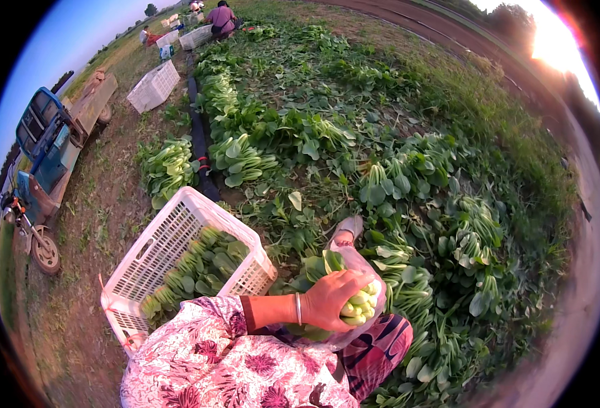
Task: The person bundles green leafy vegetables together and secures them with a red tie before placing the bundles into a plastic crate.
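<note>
My left hand (pixel 328 301), with a silver bangle at the wrist, is wrapped around a bunch of bok choy (pixel 363 306). The pale cut stem ends face right and the green leaves stick out behind the fingers. Thin translucent plastic (pixel 376 273) lies beside and below the bunch, over my leg. My right hand is not in view. To the left stands a white slatted plastic crate (pixel 147 262), tilted in the picture. Bunches of bok choy (pixel 198 270) lie in rows along its right side, stems towards the left.
Cut bok choy (pixel 407 275) lies in heaps at my right, with another pile (pixel 170 166) beyond the crate. A black hose (pixel 198 132) runs away along the bed. Further off are an empty white crate (pixel 155 86), a blue cargo tricycle (pixel 50 153) and a crouching person (pixel 222 19).
</note>
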The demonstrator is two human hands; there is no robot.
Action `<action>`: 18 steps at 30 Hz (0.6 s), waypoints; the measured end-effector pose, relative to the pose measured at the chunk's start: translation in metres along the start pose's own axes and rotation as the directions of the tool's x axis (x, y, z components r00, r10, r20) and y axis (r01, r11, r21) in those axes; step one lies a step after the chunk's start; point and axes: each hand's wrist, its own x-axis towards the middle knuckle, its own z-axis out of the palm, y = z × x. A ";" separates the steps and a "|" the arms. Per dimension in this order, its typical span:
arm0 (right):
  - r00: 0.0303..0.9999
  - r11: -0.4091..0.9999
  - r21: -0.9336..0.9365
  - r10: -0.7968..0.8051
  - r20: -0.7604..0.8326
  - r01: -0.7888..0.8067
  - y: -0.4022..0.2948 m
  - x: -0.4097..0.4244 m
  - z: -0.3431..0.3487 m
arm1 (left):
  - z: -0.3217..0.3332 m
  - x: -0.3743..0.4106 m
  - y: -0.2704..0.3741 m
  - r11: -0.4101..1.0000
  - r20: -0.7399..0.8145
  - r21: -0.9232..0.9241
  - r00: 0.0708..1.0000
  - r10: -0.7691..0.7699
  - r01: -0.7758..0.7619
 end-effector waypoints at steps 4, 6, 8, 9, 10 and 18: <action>0.992 0.987 0.131 -0.077 -0.104 0.090 0.043 0.059 -0.033 | 0.002 -0.001 0.001 1.000 0.001 -0.020 1.000 -0.016 0.016; 0.978 0.812 0.549 -0.201 -0.056 0.198 0.003 0.096 -0.034 | 0.004 0.000 0.005 0.998 0.026 -0.034 0.998 -0.051 0.052; 0.931 0.331 0.934 -0.365 -0.007 0.137 -0.096 0.122 -0.034 | 0.008 0.001 0.008 0.999 0.030 -0.012 0.999 -0.032 0.032; 0.915 0.396 0.902 -0.404 0.004 0.171 -0.208 0.036 -0.112 | 0.009 -0.008 0.008 0.999 0.019 0.036 0.999 -0.040 0.040; 0.802 0.257 0.947 -0.598 -0.002 0.194 -0.266 0.002 -0.129 | 0.007 -0.018 0.007 0.995 0.010 0.085 0.999 -0.050 0.049; 0.214 -0.046 0.849 -0.959 -0.185 0.527 -0.450 -0.148 -0.212 | 0.005 -0.006 0.015 0.993 0.109 0.104 0.993 0.036 -0.048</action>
